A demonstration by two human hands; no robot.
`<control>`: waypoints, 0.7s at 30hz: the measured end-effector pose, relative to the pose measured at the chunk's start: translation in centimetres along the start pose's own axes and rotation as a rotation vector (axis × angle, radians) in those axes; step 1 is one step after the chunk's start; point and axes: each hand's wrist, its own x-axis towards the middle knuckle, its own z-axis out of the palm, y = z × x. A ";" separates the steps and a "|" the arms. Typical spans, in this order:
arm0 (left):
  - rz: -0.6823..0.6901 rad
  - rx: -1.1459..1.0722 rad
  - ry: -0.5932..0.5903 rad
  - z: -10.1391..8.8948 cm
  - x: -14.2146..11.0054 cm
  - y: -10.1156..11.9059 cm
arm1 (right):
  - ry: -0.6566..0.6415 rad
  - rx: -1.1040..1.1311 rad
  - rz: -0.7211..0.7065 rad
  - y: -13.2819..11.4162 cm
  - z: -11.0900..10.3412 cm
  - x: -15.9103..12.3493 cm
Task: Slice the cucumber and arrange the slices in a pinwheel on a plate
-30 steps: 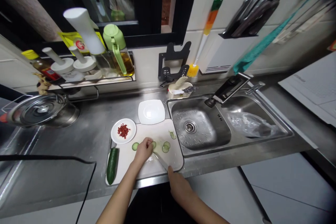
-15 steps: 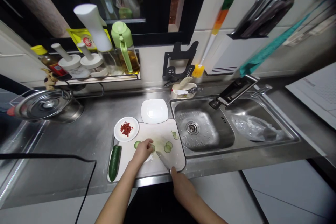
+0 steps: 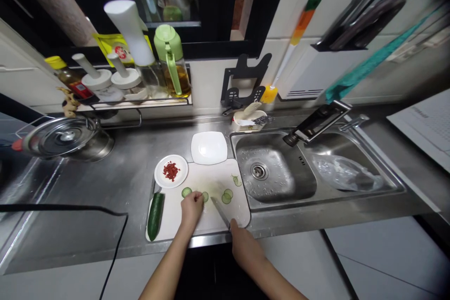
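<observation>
My right hand (image 3: pixel 246 246) is wrapped round the handle of a kitchen knife (image 3: pixel 221 211), its blade slanting up and left over the white cutting board (image 3: pixel 172 225). On the board my left hand (image 3: pixel 191 210) is closed, fingers curled at the left edge of a cucumber slice (image 3: pixel 206 196); what they hold, if anything, is hidden. Just above that hand lies another slice, a cucumber round (image 3: pixel 186 192). Right of the knife tip two overlapping cucumber slices (image 3: pixel 227 196) rest flat, with thin cucumber pieces (image 3: pixel 236 180) near the corner. A larger cucumber piece (image 3: pixel 155 218) lies along the left side.
A round plate of chopped red bits (image 3: pixel 159 179) overlaps the board's upper left corner. Behind the board stands a white square dish (image 3: pixel 209 147). The sink (image 3: pixel 277 173) lies to the right, a lidded pot (image 3: pixel 87 145) to the left. A black cable (image 3: pixel 121 239) crosses the counter's left part.
My left hand has drawn its fingers in, and the slice beside them now shows more fully. The knife stays in my right hand, nearly unmoved. The whole view has shifted slightly.
</observation>
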 end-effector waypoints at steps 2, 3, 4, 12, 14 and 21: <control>-0.024 -0.017 -0.027 -0.2 -0.1 0.1 | -0.009 -0.007 -0.010 -0.5 -0.3 0.3; -0.032 -0.013 -0.028 -0.2 -0.2 0.1 | -0.014 -0.011 -0.017 -0.8 -0.4 0.4; -0.039 -0.002 -0.021 -0.3 -0.2 0.1 | -0.016 -0.015 -0.023 -1.0 -0.6 0.5; -0.024 0.079 0.043 0.2 -0.1 0.2 | -0.003 -0.076 -0.039 -2.2 -0.9 1.0; -0.013 0.089 0.045 0.2 -0.1 0.2 | -0.001 -0.079 -0.040 -2.2 -1.0 1.1; -0.022 0.091 0.041 0.1 -0.1 0.1 | -0.007 -0.095 -0.069 -2.6 -1.5 1.1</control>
